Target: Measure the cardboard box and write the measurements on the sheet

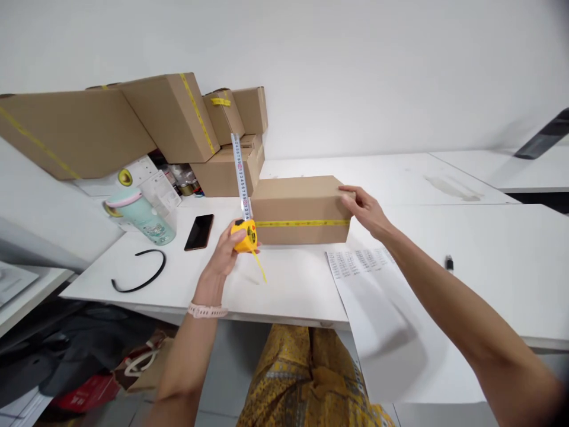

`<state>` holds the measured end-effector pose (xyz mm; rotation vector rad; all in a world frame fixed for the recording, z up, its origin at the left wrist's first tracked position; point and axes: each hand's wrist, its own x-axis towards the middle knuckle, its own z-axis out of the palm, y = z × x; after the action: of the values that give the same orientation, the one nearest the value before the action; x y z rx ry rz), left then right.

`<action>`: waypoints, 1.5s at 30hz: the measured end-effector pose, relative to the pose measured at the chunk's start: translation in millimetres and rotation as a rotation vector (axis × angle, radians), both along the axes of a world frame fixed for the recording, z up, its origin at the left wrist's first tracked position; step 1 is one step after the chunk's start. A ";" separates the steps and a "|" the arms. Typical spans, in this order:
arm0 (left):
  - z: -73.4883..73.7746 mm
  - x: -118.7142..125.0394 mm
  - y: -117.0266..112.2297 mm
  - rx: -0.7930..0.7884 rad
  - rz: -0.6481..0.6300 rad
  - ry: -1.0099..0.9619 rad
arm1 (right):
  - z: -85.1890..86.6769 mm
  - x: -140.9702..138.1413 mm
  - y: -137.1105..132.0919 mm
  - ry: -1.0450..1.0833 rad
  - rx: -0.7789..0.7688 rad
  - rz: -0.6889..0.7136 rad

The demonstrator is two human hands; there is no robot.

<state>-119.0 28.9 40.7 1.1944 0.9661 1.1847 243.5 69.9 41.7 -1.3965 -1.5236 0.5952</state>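
Note:
My left hand (pixel 228 246) is closed around a yellow tape measure (pixel 247 237) at the left end of a cardboard box (pixel 296 207). The numbered blade (pixel 240 172) is pulled out and points up and away beside the box's left end. A yellow strap dangles below the case. The box lies on the white table with a yellow printed tape strip along its front side. At the box's upper right corner, my right hand (pixel 362 207) grips the edge with thumb and fingers.
Stacked cardboard boxes (pixel 164 118) fill the back left. Nearby are a mint tumbler (pixel 144 216), a phone (pixel 200 232) and a black headband (pixel 151 276). A sheet with handwriting (pixel 377 320) overhangs the front edge. A small black plug (pixel 449 263) lies at right.

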 end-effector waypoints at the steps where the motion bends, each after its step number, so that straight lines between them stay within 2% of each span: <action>1: 9.3 -0.5 3.2 0.020 -0.005 -0.001 | 10.2 -0.9 4.0 -0.007 0.002 -0.031; 5: 43.4 0.7 13.4 0.061 -0.007 0.025 | 46.0 -4.2 28.3 -0.071 0.005 -0.168; 7: 52.4 7.1 11.5 0.088 0.033 0.056 | 55.5 -7.8 44.4 -0.173 0.041 -0.263; 9: 53.4 19.2 1.8 0.131 0.067 0.066 | 59.9 -12.4 61.7 -0.276 0.126 -0.318; 11: 46.5 36.2 -13.4 0.140 0.017 0.042 | 62.0 -16.8 77.1 -0.348 0.193 -0.292; 14: 26.9 64.6 -34.8 0.037 -0.191 0.005 | 64.5 -22.4 90.3 -0.401 0.180 -0.218; 16: 13.5 79.4 -41.9 -0.041 -0.304 -0.007 | 66.0 -25.1 92.2 -0.419 0.169 -0.201; 18: 2.9 87.2 -42.5 -0.093 -0.361 -0.023 | 66.9 -26.8 91.7 -0.455 0.191 -0.183; 24: -16.2 80.6 -31.8 -0.160 -0.362 -0.081 | 63.0 -27.5 95.9 -0.586 0.283 -0.122; 29: -26.8 76.9 -32.1 -0.190 -0.381 -0.086 | 58.5 -25.8 99.7 -0.732 0.352 -0.093; 37: -38.1 74.3 -33.5 -0.222 -0.425 -0.132 | 58.9 -21.9 103.8 -0.877 0.366 -0.019; 45: -41.7 84.2 -44.9 -0.228 -0.413 -0.102 | 56.3 -20.6 104.6 -0.888 0.414 -0.014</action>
<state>-34.8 -16.0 -0.9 1.0739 0.7120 0.7767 222.9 174.6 98.0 -1.3951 -2.1497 -0.4206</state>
